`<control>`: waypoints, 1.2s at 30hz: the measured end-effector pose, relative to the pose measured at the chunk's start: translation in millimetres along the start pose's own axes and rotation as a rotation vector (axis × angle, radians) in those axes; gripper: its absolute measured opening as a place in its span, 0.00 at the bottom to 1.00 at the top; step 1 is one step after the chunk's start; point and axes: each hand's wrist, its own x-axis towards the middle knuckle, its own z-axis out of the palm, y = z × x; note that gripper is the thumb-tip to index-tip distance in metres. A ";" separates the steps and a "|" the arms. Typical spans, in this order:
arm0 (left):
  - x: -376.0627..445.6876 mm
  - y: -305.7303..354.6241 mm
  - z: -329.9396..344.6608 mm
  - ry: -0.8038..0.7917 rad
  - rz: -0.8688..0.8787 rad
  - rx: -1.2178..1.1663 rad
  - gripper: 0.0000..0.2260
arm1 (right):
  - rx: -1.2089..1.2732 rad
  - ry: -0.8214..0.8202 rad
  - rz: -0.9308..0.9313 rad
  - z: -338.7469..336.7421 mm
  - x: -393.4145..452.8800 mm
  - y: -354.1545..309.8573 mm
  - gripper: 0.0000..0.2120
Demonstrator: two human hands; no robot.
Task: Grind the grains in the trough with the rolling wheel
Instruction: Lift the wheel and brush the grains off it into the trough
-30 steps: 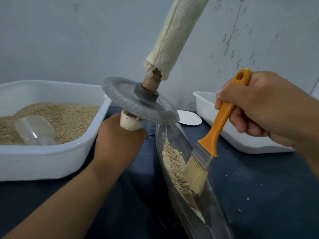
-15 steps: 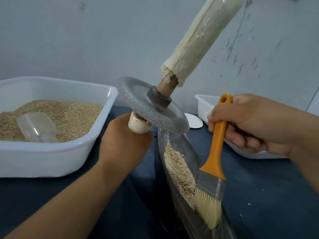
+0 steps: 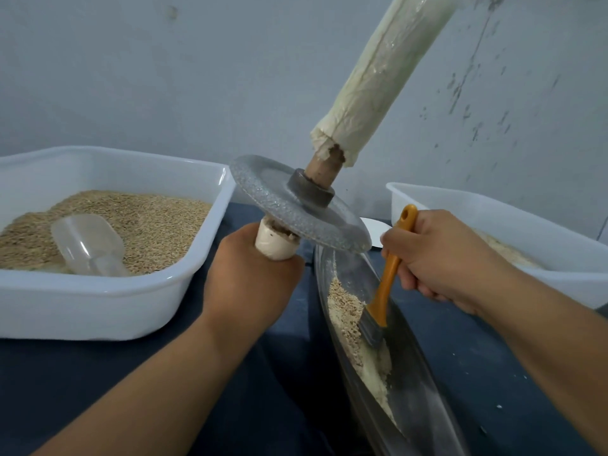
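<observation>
Crushed grains (image 3: 348,311) are lying in the long metal trough (image 3: 424,373), where a right hand (image 3: 441,258), fingers curled around an orange brush (image 3: 385,284), is pressing bristles into them. Above the trough's far end, a left hand (image 3: 250,278) is gripping the wheel (image 3: 296,205) by its wrapped handle, holding it tilted. A white tub (image 3: 98,304) of grain is sitting left of the trough.

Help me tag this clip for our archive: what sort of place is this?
Probably a simple workshop bench for hand-grinding grain: a boat-shaped metal trough of crushed grain, a grey rolling wheel on a wrapped axle, and a white plastic tub of whole grains, against a bare scuffed wall.
</observation>
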 end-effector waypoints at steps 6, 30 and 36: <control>0.7 -1.2 3.2 0.015 -0.012 0.003 0.15 | -0.096 0.148 -0.168 15.1 25.4 0.1 0.19; -4.5 6.9 2.8 0.040 -0.074 -0.043 0.10 | 0.080 0.388 -0.444 8.2 56.4 11.2 0.14; -5.3 8.4 4.6 0.077 -0.099 0.007 0.09 | 0.014 0.267 -0.554 20.2 26.0 40.2 0.11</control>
